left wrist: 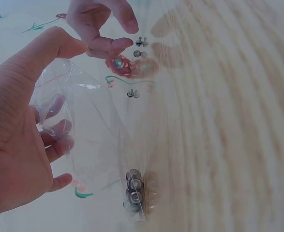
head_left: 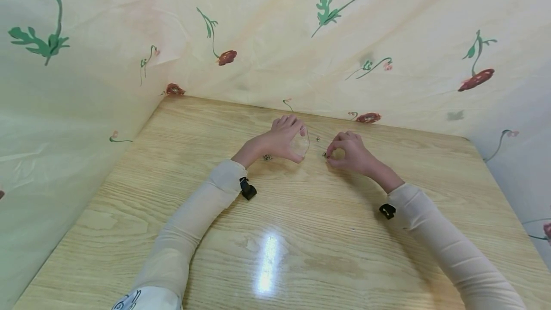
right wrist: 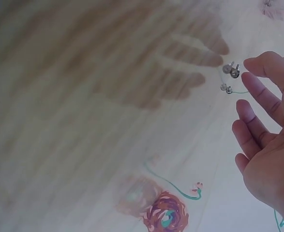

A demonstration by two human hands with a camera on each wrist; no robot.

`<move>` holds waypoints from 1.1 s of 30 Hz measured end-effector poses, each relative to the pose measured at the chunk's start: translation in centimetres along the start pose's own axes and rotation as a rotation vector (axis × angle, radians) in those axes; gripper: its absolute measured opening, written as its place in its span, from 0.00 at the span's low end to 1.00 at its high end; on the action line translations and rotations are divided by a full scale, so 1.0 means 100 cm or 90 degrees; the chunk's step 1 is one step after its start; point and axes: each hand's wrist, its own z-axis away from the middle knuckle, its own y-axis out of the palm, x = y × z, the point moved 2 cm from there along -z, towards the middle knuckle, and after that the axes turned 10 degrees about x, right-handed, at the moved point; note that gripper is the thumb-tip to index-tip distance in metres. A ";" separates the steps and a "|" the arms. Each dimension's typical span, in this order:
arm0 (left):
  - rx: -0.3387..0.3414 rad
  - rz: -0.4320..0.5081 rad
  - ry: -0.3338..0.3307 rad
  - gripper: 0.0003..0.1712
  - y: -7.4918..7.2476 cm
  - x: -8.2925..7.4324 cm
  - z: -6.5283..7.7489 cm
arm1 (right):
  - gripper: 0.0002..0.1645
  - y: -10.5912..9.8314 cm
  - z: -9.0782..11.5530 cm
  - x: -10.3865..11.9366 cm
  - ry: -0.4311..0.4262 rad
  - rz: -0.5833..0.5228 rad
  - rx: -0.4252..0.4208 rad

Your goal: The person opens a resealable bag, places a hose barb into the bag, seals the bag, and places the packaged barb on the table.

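Observation:
My left hand grips a clear plastic bag near its upper edge. A cluster of several small metal screws shows at the bag's lower end; whether they lie inside or behind the film, I cannot tell. My right hand hovers low over the table, thumb and forefinger apart, close to a small screw. In the right wrist view a gap separates the fingertips from that screw. One more screw lies farther back, between the hands.
The wood-grain table has a glossy top that reflects hands and light. Flower-printed cloth hangs along its back and left side. Each sleeve carries a black clip-like device, one at the left wrist and one at the right wrist.

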 end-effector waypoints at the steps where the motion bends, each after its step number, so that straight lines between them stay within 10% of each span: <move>1: 0.000 0.000 0.000 0.36 0.000 0.000 0.000 | 0.05 0.000 0.000 0.000 0.000 0.001 0.001; 33: -0.002 -0.007 0.001 0.35 -0.001 -0.002 0.002 | 0.02 0.002 -0.004 -0.002 0.033 0.023 0.047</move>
